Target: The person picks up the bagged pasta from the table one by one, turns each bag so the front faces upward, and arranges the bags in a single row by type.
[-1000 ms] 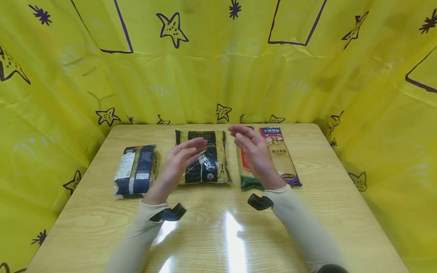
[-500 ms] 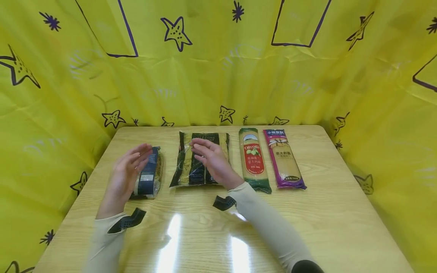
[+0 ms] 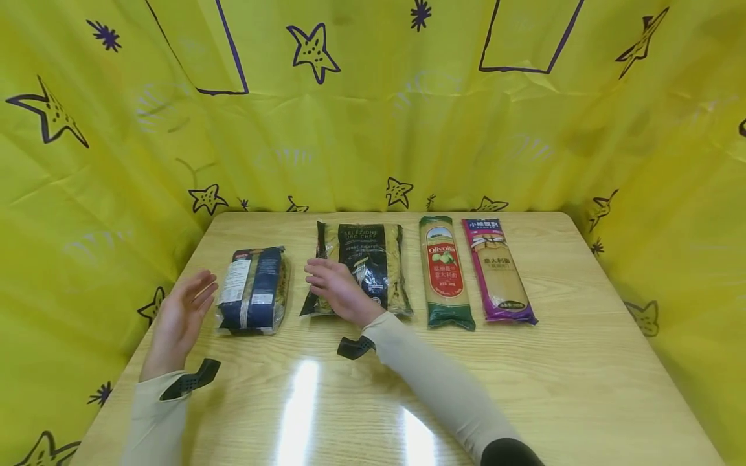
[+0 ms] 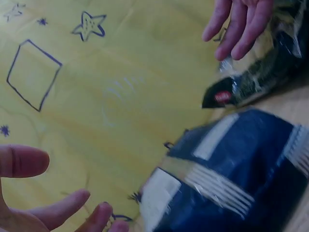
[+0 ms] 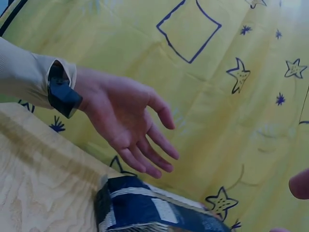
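Note:
A blue bag of pasta [image 3: 265, 285] with a white label lies at the left of the table. My left hand [image 3: 179, 317] is held just left of this bag, palm inward and fingers extended, gripping nothing. My right hand [image 3: 340, 290] is over the left part of a black-and-clear bag of penne [image 3: 364, 243], its fingers also straight and holding nothing. Both hands stand apart on either side of the blue bag. In the right wrist view the left hand [image 5: 120, 116] is above the blue bag [image 5: 149, 205]; the left wrist view shows the right hand [image 4: 244, 24] beyond it.
Right of the penne lie a green-and-red pack of spaghetti [image 3: 445, 272] and a purple pack of long pasta [image 3: 498, 268]. They rest on a light wooden table [image 3: 553, 375]. A yellow curtain [image 3: 361, 129] with drawn stars hangs behind and at both sides.
Both hands have moved left: the left from before the penne, past the blue bag, to its left; the right from over the spaghetti to the penne. The packs appear unmoved.

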Tool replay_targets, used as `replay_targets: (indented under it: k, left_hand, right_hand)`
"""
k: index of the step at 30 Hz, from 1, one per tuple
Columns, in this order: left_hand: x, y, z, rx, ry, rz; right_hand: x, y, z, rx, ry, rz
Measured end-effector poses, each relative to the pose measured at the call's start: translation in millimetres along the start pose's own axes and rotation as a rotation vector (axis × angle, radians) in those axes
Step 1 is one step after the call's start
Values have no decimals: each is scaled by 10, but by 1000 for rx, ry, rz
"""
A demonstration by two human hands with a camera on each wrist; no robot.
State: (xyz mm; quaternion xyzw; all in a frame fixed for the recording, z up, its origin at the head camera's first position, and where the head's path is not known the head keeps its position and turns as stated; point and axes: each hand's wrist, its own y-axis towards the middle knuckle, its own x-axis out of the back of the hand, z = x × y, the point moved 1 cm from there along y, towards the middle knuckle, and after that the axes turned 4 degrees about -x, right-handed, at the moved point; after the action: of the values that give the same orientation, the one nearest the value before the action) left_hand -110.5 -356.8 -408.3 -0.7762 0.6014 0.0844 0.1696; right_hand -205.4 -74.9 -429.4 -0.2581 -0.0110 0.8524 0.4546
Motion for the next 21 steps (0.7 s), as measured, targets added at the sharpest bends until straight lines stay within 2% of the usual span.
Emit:
replay_targets:
  k: [6,11,15,21]
  left_hand:
    - [138,105,140,148,83,-51]
    - [206,144,230,226,160,-50]
    - [199,166,283,239,185,-25]
    - [146,194,311,246,235,-18]
  right_hand:
    - [-109,140,-127,-81,34,-10]
    - [-228,213,-199,-134,86,32]
    - [-274,233,-245,-166,120,49]
    - [-347,273,-280,-183,95,56]
